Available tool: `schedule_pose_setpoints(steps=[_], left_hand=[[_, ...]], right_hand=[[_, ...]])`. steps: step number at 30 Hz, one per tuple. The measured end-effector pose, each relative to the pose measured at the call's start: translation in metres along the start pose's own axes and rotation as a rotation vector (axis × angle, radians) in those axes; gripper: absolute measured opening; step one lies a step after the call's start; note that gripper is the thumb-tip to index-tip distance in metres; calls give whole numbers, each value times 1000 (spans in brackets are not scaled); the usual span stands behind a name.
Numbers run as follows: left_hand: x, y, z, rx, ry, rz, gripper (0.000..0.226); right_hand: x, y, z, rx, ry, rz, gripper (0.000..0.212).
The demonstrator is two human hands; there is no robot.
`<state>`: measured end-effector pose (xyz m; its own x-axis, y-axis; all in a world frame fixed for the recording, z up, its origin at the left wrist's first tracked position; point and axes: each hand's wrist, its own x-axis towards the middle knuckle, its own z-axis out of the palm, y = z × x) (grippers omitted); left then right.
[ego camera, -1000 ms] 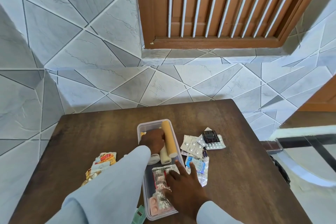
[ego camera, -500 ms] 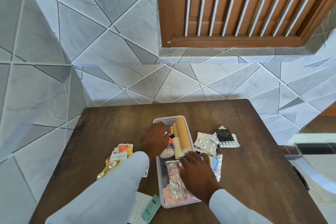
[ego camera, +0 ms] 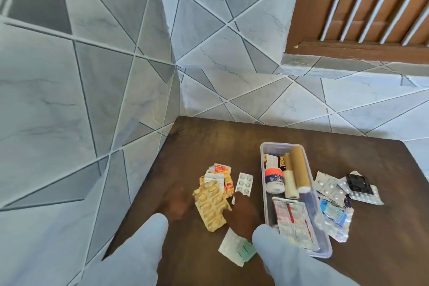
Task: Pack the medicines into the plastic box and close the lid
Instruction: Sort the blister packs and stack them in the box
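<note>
The clear plastic box (ego camera: 281, 144) stands open on the brown table (ego camera: 371, 251). In it lie a white adhesive-tape bottle (ego camera: 274, 180), tan rolls (ego camera: 299, 169) and foil blister packs (ego camera: 292, 218). Left of the box lie a gold blister pack (ego camera: 210, 204), orange sachets (ego camera: 219, 175) and a white blister strip (ego camera: 244, 183). My right hand (ego camera: 241, 213) lies between the gold pack and the box, thumb on the gold pack, index fingertip at the white strip. My left hand (ego camera: 176, 202), blurred, rests flat on the table left of the gold pack. No lid is in view.
Right of the box lie silver blister strips (ego camera: 328, 187), a black pack (ego camera: 359, 184) and a blue foil pack (ego camera: 334, 215). A white paper (ego camera: 229, 247) and a green packet (ego camera: 247, 249) lie under my right wrist. Tiled walls close in on the far and left sides.
The view has swung left. My left hand came out of the box to the table at the left. My right hand crossed from the box's blister packs to the pile on the left.
</note>
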<state>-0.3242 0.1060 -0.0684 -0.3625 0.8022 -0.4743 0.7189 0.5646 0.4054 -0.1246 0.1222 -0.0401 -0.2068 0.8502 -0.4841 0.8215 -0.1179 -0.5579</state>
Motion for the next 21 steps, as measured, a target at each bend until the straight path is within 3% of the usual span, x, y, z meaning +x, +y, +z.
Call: schedule_pose_setpoints(steps=[3,7,9,12,16,21], left_hand=[[-8,-2,15,-171,-27,9,32],[-14,10,18,-350,65,-25,13],[-11,15,10,-472,65,-32,9],[-10,35,-11,-764,30,22,10],[-14,84,-29,-850,5,164,8],[-42,140,4,-756,-91,324,22]], right_hand=[[10,-4,12,-21,-65,30,46],[17,-3,23,20,-74,33,46],[14,-9,20,134,-60,41,42],[9,-17,7,117,61,-62,35],[-6,-8,-31,75,196,-134,58],[-37,36,-91,287,359,-165,33]])
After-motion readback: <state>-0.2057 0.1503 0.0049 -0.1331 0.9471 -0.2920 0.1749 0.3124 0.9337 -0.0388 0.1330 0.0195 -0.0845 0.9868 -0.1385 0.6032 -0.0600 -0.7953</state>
